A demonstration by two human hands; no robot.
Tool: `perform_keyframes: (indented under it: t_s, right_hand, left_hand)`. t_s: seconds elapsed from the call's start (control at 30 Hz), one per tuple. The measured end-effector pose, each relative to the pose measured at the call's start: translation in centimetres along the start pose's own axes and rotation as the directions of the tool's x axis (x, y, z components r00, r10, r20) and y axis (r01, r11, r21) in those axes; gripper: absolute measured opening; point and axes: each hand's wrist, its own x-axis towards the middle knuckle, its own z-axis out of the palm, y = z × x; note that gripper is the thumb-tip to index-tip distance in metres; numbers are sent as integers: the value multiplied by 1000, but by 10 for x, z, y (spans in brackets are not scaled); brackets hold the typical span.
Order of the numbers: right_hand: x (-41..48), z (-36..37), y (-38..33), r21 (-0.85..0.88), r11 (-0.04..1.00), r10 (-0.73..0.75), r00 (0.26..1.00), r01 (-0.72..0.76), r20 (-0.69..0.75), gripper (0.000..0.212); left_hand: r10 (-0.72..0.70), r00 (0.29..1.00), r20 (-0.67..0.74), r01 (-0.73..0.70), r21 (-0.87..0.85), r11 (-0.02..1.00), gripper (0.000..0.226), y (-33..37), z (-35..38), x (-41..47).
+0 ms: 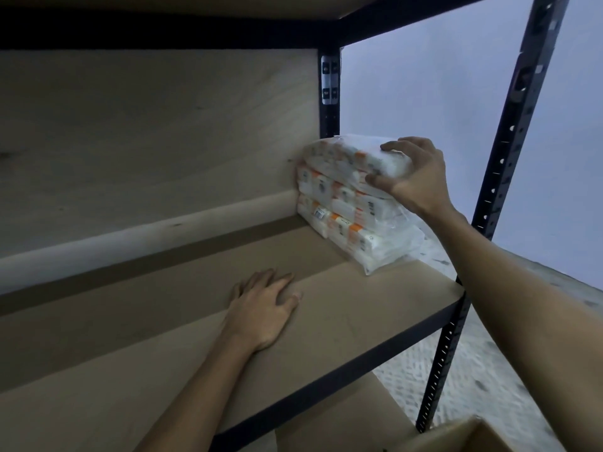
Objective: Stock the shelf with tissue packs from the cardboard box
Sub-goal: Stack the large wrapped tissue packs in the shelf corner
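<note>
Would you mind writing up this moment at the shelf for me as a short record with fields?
right grip: a hand, fingers over the top tissue pack, thumb at its near lower edge
left grip: a hand lying flat on the shelf board, holding nothing
stack: two layers of wrapped packs under the top one, in the board's right rear corner
cardboard box: only a corner shows, lower right, below the shelf
</note>
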Motion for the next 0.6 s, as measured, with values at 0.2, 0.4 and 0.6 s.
perform_keyframes:
  t_s: [0.2, 0.4, 0.6]
  right_hand:
    - [-1, -3, 6, 2, 1000, -29, 1000, 29, 7, 53]
    - [2, 8, 2, 13, 999, -43, 999, 43, 12, 54]
    - [6, 15, 4, -16, 999, -28, 999, 29, 36, 54]
  left_hand:
    - [-9, 1000, 6, 9, 2, 1000, 52, 0, 1, 1]
    - [-9, 1000, 4, 9, -4, 1000, 52, 1, 0, 0]
    - [-7, 1000, 10, 7, 7, 1000, 52, 0, 0, 1]
